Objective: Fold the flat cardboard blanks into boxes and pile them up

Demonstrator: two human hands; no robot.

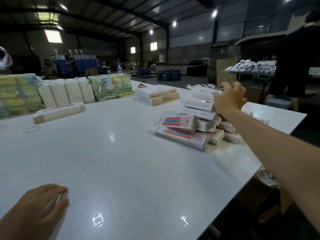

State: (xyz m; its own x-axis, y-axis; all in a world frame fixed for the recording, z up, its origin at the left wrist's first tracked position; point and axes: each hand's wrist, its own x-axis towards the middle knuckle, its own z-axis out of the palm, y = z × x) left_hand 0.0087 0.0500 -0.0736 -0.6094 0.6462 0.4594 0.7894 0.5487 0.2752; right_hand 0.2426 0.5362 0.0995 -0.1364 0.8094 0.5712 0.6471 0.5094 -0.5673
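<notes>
Boxes piled: right hand curls on top one; left hand pinches a blank.

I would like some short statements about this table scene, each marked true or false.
1. The right hand is at the top of the pile of folded boxes. True.
2. The left hand is lifted high above the table. False: it is low at the near edge, with a white piece in its grip.
3. A rubber band lies on the table. True.
4. The box pile stands at the table's left side. False: it is at the right.
</notes>
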